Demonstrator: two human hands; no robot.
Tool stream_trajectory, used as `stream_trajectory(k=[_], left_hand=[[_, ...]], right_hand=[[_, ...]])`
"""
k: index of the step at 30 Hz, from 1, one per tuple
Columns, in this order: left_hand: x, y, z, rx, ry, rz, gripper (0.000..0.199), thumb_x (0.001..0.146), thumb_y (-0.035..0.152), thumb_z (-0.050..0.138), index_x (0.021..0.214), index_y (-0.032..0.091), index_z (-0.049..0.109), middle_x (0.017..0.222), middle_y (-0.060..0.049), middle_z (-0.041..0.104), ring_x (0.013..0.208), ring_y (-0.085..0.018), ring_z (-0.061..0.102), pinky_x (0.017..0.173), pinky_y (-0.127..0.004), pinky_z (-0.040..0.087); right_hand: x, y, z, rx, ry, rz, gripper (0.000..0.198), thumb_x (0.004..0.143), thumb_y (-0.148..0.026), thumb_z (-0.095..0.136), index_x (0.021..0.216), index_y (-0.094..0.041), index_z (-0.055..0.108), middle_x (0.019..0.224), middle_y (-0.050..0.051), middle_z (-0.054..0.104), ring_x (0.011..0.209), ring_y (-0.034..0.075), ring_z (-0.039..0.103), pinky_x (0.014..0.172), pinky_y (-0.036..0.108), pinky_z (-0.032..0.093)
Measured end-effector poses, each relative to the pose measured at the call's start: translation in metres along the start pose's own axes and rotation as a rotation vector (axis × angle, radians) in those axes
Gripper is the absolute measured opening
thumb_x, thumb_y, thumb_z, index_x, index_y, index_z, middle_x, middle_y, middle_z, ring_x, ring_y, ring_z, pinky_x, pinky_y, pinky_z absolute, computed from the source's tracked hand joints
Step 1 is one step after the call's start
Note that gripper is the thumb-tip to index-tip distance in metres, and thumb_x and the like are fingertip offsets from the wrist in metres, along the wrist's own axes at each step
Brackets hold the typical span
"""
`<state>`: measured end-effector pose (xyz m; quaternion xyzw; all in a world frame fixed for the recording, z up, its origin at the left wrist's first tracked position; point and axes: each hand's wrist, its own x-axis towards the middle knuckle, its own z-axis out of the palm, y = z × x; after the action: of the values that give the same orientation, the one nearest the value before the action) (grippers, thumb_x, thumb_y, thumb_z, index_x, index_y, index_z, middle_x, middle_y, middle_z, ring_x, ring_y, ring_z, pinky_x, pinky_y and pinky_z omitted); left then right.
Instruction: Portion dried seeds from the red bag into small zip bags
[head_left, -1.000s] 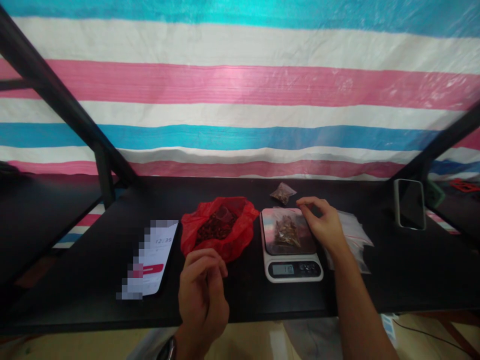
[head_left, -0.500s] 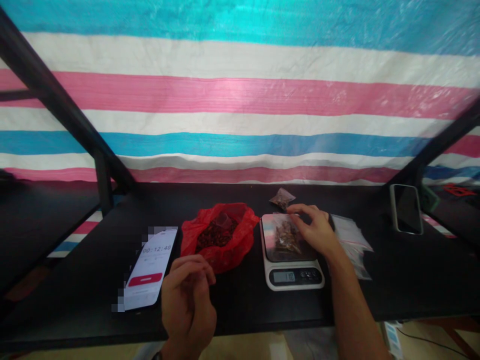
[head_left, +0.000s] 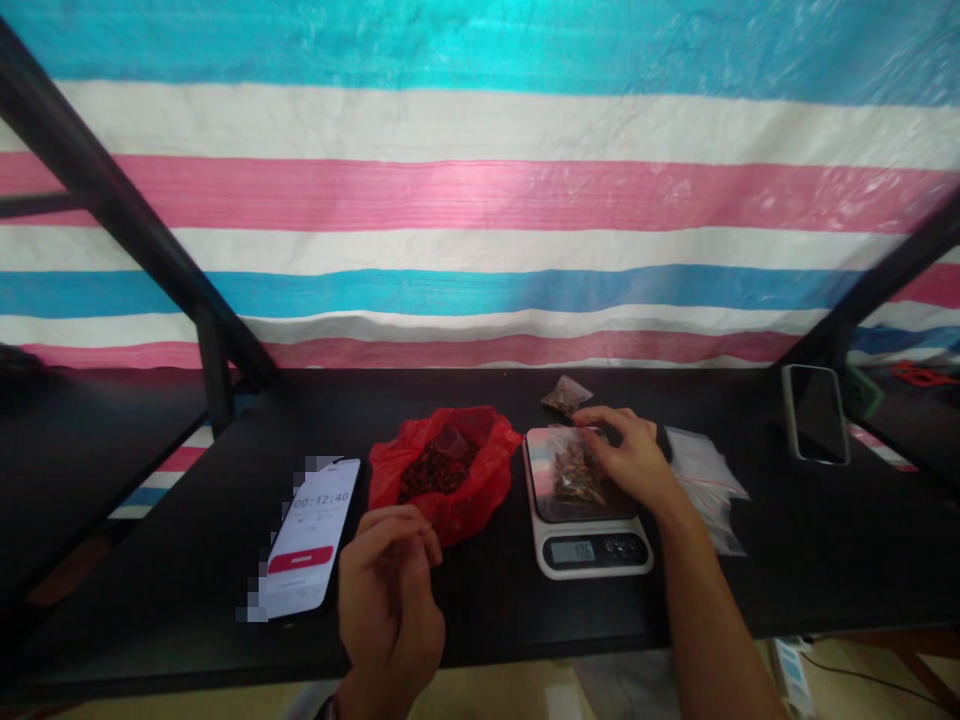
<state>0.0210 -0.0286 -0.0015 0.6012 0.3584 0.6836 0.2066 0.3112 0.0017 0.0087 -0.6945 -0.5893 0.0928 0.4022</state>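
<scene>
On the black plate of a white digital scale (head_left: pixel 594 556) lies a small clear plastic bag (head_left: pixel 576 475) with brown dried pieces in it. My right hand (head_left: pixel 626 455) reaches over the plate, its thumb and fingers closed at the bag's upper edge. The display seems to read 106; a decimal point is not clear. My left hand (head_left: pixel 394 590) hovers in front of a red plastic bag (head_left: pixel 480 500), fingers curled together; whatever they hold, if anything, is hidden. The red bag stands open, full of dark reddish-brown pieces (head_left: pixel 435 470), with a small clear cup (head_left: pixel 451 445) among them.
A second filled bag (head_left: pixel 568 395) lies behind the scale. Flat clear zip bags (head_left: pixel 705 470) are stacked to its right. A phone (head_left: pixel 311 540) showing a timer lies at left; another phone (head_left: pixel 816 415) leans at the right. Striped sheeting (head_left: pixel 480 200) hangs behind the black table (head_left: pixel 487 620).
The scale's number has dropped, from about 118 to 106. Both hands keep nearly the same pose; the whole view has shifted slightly.
</scene>
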Motion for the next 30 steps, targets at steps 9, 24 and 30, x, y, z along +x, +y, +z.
stream_trajectory(k=[9,24,30], left_hand=[[-0.001,-0.001,-0.001,-0.008,-0.024,0.016,0.015,0.103,0.021,0.060,0.089,0.020,0.060,0.080,0.002,0.061,0.055,-0.009,0.058,0.051,-0.024,0.048],[-0.017,0.006,0.030,-0.332,-0.345,-0.458,0.037,0.101,0.043,0.071,0.133,0.027,0.064,0.135,-0.009,0.068,0.121,-0.021,0.068,0.105,-0.035,0.056],[-0.014,0.018,0.058,-0.883,-0.263,-1.006,0.061,0.077,0.060,0.091,0.120,0.022,0.072,0.090,-0.002,0.075,0.073,-0.017,0.071,0.068,-0.029,0.061]], right_hand=[[0.001,-0.007,-0.002,-0.001,-0.021,0.001,0.025,0.084,-0.033,0.062,0.098,-0.028,0.082,0.106,0.006,0.084,0.109,0.032,0.070,0.112,0.060,0.034],[-0.014,-0.075,-0.012,0.632,-0.267,-0.170,0.021,0.087,-0.030,0.077,0.107,-0.025,0.076,0.084,0.000,0.074,0.085,0.022,0.070,0.089,0.039,0.054],[-0.026,-0.124,0.023,0.572,-0.215,-0.185,0.020,0.096,-0.029,0.068,0.114,-0.028,0.077,0.101,0.002,0.080,0.099,0.022,0.073,0.094,0.037,0.055]])
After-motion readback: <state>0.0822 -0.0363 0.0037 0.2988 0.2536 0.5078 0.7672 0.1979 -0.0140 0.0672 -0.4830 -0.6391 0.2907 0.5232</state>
